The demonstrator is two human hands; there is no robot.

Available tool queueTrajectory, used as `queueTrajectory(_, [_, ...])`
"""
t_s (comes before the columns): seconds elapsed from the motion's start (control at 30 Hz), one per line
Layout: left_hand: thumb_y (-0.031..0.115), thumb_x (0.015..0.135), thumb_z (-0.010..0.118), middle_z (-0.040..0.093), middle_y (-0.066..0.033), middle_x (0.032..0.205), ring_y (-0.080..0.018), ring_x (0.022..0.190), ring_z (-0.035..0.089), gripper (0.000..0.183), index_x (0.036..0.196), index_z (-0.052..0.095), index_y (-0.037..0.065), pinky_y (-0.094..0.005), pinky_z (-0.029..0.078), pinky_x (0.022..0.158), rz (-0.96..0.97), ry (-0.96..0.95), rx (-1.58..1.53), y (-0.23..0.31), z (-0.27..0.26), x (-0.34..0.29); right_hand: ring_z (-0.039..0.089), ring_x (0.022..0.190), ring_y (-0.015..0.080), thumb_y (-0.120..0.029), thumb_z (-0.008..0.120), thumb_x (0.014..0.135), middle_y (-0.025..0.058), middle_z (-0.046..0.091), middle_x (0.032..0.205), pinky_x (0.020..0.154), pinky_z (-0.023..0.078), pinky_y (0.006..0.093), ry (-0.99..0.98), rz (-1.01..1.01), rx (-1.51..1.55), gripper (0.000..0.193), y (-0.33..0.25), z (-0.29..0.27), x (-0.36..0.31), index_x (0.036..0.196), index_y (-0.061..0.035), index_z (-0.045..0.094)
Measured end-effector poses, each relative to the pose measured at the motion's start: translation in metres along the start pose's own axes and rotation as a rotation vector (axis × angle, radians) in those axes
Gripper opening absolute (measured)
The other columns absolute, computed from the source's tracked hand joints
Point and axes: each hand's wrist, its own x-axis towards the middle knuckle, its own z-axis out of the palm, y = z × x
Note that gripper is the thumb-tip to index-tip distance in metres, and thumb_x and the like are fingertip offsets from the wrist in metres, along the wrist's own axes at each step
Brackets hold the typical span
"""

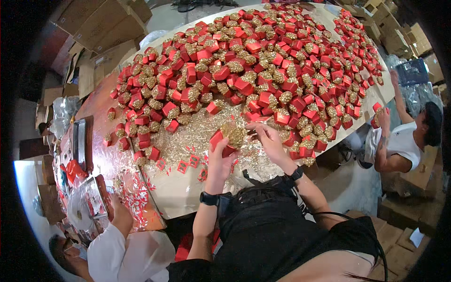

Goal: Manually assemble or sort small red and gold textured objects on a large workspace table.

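Observation:
In my left hand [222,157] is a red faceted pot with a shiny gold, bumpy top [232,136], held tilted above the table with the fingers closed round the red part. My right hand [270,142] is beside the gold top, its fingers stretched toward it and slightly apart. Whether its fingertips touch the gold cannot be made out. Beyond both hands spreads a big pile of similar red-and-gold pots [244,84]. Gold flakes [188,134] cover the tabletop under and left of my hands. Several small red tags [193,160] lie near my left wrist.
A co-worker in white [131,254] sits at the lower left beside red and white scraps [136,202] and a dark tray [82,143]. Another person [404,145] at the right holds a red pot [377,108]. Cardboard boxes [108,26] stand round the table [176,192].

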Motion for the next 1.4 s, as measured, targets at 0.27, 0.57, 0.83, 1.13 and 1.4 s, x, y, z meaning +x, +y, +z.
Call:
queueTrajectory(0.27, [0.003,0.076,0.059,0.048,-0.0066,0.101,-0.0145,0.09,0.051,0.038,0.11,0.041,0.005,-0.0273,0.045,0.078,0.49,0.063,0.582,-0.006,0.001,-0.033,0.055,0.085,0.0091,-0.002,0.057,0.082,0.0058,0.059,0.097,0.074,0.044,0.0196,0.033,-0.142,0.165,0.016,-0.018,0.019,-0.02,0.096,0.0018,0.063])
queueTrajectory(0.57, [0.007,0.075,0.063,0.045,-0.006,0.099,-0.0133,0.091,0.046,0.04,0.108,0.041,0.004,-0.0263,0.04,0.081,0.668,0.05,0.731,-0.017,-0.005,-0.041,0.057,0.087,0.0113,0.004,0.06,0.078,0.0074,0.061,0.094,0.076,0.046,0.0224,0.128,-0.17,0.258,0.016,-0.015,0.031,-0.033,0.094,0.0028,0.062])
queueTrajectory(0.83, [0.008,0.073,0.064,0.044,-0.0067,0.099,-0.0141,0.091,0.046,0.04,0.105,0.041,0.003,-0.0273,0.04,0.08,0.661,0.063,0.848,-0.015,-0.003,-0.051,0.057,0.086,0.0126,0.004,0.061,0.077,0.0078,0.061,0.087,0.077,0.046,0.0249,0.038,-0.178,0.27,0.005,-0.018,0.024,-0.028,0.082,0.0029,0.061])
queueTrajectory(1.13, [0.01,0.068,0.069,0.043,-0.0058,0.095,-0.0143,0.09,0.045,0.043,0.101,0.042,0.003,-0.0274,0.038,0.082,0.712,0.046,0.882,-0.012,0.006,-0.058,0.059,0.083,0.0122,0.004,0.062,0.075,0.0091,0.062,0.087,0.072,0.048,0.0231,-0.096,-0.236,0.032,0.004,-0.02,0.009,-0.018,0.079,0.0033,0.062])
queueTrajectory(1.4, [0.015,0.058,0.082,0.045,-0.005,0.093,-0.0141,0.085,0.046,0.056,0.095,0.042,0.004,-0.0268,0.039,0.078,0.793,-0.005,1.028,-0.014,0.0,-0.051,0.061,0.078,0.0133,0.009,0.055,0.076,0.0089,0.063,0.083,0.07,0.051,0.0231,-0.081,-0.14,-0.046,0.01,-0.026,0.004,-0.016,0.081,0.0047,0.062])
